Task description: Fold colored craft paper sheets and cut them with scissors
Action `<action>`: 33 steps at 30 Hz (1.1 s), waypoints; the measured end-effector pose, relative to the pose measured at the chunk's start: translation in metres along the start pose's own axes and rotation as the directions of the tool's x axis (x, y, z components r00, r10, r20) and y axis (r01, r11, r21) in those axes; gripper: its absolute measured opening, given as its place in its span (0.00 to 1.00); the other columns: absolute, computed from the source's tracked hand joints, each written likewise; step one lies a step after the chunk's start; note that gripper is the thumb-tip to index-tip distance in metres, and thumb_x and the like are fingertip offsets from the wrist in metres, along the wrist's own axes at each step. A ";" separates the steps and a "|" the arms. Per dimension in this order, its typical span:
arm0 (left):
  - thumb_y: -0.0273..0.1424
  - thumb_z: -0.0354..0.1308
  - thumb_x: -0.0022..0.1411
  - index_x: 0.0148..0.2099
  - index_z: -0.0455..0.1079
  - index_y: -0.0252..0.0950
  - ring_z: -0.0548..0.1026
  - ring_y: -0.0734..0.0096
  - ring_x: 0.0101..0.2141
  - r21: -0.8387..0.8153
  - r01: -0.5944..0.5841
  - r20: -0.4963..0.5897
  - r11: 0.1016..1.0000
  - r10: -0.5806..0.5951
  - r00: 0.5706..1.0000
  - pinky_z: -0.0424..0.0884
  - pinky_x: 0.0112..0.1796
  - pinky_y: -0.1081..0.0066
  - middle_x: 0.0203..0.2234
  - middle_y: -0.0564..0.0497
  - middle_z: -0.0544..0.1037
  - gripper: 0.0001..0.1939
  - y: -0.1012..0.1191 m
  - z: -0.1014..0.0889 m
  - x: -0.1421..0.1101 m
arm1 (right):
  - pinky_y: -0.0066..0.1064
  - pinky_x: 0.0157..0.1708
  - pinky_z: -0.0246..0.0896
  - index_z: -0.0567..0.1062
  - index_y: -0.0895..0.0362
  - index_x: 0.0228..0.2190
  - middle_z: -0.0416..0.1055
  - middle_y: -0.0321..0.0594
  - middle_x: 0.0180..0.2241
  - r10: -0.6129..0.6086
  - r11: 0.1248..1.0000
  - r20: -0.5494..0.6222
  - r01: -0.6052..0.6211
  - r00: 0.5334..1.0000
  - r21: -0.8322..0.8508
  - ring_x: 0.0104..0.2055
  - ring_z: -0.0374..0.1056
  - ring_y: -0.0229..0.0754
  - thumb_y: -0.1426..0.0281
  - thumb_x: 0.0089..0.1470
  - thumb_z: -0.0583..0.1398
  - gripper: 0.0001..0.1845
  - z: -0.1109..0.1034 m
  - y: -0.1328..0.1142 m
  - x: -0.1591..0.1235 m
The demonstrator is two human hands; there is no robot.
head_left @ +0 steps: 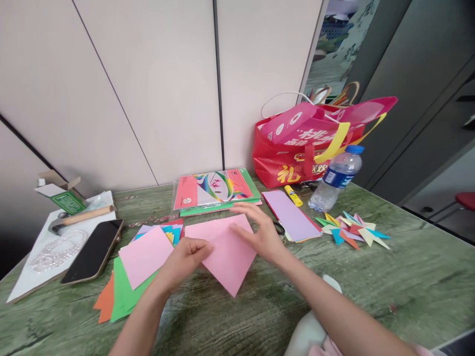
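A folded pink paper sheet (pixel 226 252) lies on the green wood-grain table (pixel 408 287) in front of me. My left hand (pixel 187 259) is closed, pinching the sheet's left edge with thumb and fingers. My right hand (pixel 260 230) rests flat on the sheet's upper right part, fingers stretched out and spread. Just left of the sheet lies another pink square (pixel 144 257) on top of a stack of green, orange and other coloured papers (pixel 118 296).
A pack of coloured paper (pixel 215 190) lies behind the sheet. To the right are a lilac strip (pixel 291 215), a glue stick (pixel 293 195), a water bottle (pixel 336 178), folded paper pieces (pixel 352 230) and a red bag (pixel 308 143). A phone (pixel 92 249), hammer (pixel 79 217) and beads (pixel 57 249) lie left.
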State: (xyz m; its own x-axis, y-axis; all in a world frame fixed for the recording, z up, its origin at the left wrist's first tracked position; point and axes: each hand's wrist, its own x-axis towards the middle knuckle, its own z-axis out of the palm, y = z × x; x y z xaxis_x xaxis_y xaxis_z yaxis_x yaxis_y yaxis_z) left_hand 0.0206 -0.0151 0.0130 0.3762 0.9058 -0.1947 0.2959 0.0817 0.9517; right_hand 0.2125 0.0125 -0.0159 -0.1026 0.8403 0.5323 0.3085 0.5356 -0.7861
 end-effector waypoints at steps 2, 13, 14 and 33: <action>0.42 0.52 0.51 0.16 0.55 0.36 0.52 0.77 0.19 0.117 -0.028 0.085 0.993 0.019 0.996 0.49 0.21 0.74 0.14 0.57 0.53 0.20 0.001 0.003 -0.001 | 0.41 0.51 0.49 0.73 0.52 0.35 0.70 0.40 0.41 -0.163 0.982 0.115 0.172 0.980 -0.073 0.51 0.58 0.45 0.71 0.46 0.60 0.11 0.004 -0.006 -0.004; 0.41 0.46 0.55 0.19 0.43 0.38 0.44 0.76 0.20 0.302 -0.084 0.196 0.950 0.024 0.980 0.42 0.22 0.71 0.17 0.57 0.45 0.20 0.001 0.003 -0.003 | 0.36 0.44 0.53 0.73 0.54 0.19 0.72 0.35 0.22 -0.128 0.961 0.276 0.188 0.952 -0.201 0.42 0.65 0.45 0.78 0.39 0.59 0.06 0.011 -0.006 -0.009; 0.41 0.46 0.55 0.19 0.44 0.38 0.44 0.76 0.21 0.296 -0.091 0.207 0.951 0.029 0.978 0.42 0.22 0.71 0.18 0.57 0.45 0.20 0.001 0.002 -0.003 | 0.36 0.43 0.54 0.73 0.55 0.18 0.72 0.35 0.22 -0.111 0.963 0.264 0.169 0.958 -0.210 0.41 0.65 0.45 0.78 0.38 0.58 0.07 0.009 -0.005 -0.008; 0.40 0.65 0.37 0.25 0.72 0.33 0.72 0.65 0.25 -0.115 0.117 -0.331 0.986 -0.149 0.932 0.70 0.29 0.69 0.21 0.48 0.76 0.14 -0.001 -0.068 -0.022 | 0.35 0.43 0.60 0.74 0.58 0.36 0.73 0.44 0.39 0.017 0.939 0.304 0.090 0.952 -0.333 0.42 0.68 0.44 0.72 0.45 0.60 0.13 0.001 0.035 -0.001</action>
State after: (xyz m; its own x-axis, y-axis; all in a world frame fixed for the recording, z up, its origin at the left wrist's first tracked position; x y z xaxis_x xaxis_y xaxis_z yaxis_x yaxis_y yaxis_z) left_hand -0.0481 -0.0070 0.0326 0.0163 0.9694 -0.2450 0.2345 0.2345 0.9434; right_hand 0.2230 0.0305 -0.0447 -0.3801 0.8348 0.3983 0.5952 0.5504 -0.5855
